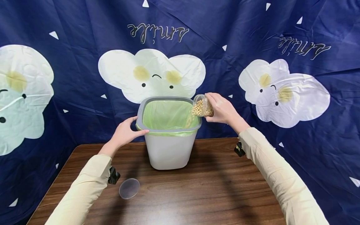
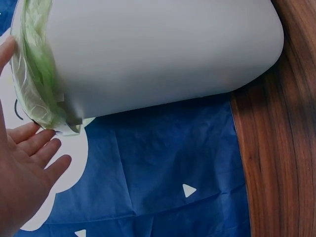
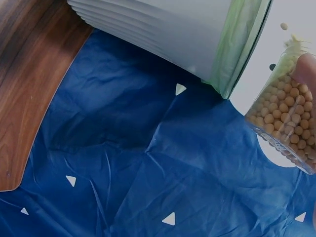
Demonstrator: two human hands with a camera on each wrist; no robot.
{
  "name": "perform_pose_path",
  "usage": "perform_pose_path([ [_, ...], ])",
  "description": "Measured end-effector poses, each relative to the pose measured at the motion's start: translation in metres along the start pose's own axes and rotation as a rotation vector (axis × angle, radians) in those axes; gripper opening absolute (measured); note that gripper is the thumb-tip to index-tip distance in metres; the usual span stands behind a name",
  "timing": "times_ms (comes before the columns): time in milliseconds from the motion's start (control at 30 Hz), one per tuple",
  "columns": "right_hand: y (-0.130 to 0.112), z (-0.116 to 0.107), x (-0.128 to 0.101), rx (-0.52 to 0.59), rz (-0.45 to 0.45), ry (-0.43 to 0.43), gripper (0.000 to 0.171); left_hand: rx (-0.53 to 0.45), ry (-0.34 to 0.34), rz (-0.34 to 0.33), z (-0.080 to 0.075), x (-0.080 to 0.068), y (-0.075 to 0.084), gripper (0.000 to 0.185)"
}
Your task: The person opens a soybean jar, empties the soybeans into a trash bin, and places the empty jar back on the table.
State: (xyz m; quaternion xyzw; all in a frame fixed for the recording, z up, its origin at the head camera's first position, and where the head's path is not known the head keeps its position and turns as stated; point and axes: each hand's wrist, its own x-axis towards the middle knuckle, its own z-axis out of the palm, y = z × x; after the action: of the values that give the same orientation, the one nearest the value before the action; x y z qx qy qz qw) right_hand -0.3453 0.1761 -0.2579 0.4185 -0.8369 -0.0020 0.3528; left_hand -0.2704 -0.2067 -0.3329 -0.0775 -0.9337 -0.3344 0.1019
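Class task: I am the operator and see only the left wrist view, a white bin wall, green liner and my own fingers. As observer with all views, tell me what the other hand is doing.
Observer: The right hand holds a clear jar tipped over the bin, mouth toward the opening.
Operator: What is in the jar?
Observer: Small round yellow beans; a few are in mid-air beyond the jar mouth in the right wrist view.
Operator: Where exactly does my left hand sit?
Observer: The left hand rests on the grey rim on the bin's left side.
Operator: Is there a lid anywhere?
Observer: Yes, a round clear lid lies flat on the wooden table, near the left forearm.
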Motion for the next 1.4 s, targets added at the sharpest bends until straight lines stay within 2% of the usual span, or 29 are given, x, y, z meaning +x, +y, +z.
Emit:
perform_pose_path([
  [300,0.0,0.0,0.003,-0.014,-0.016,-0.014,0.085,-0.005,0.004,-0.005,0.001,0.0,-0.001,0.094],
  [600,0.0,0.0,0.01,-0.044,-0.072,0.011,0.083,-0.008,0.005,-0.011,0.001,0.0,-0.001,0.094],
  [1133,-0.001,-0.001,0.013,-0.065,-0.116,0.017,0.085,-0.021,0.008,-0.012,0.003,0.0,-0.003,0.094],
  [1400,0.002,-0.004,0.014,-0.091,-0.121,-0.011,0.086,-0.017,0.016,-0.011,0.004,0.002,-0.004,0.093],
])
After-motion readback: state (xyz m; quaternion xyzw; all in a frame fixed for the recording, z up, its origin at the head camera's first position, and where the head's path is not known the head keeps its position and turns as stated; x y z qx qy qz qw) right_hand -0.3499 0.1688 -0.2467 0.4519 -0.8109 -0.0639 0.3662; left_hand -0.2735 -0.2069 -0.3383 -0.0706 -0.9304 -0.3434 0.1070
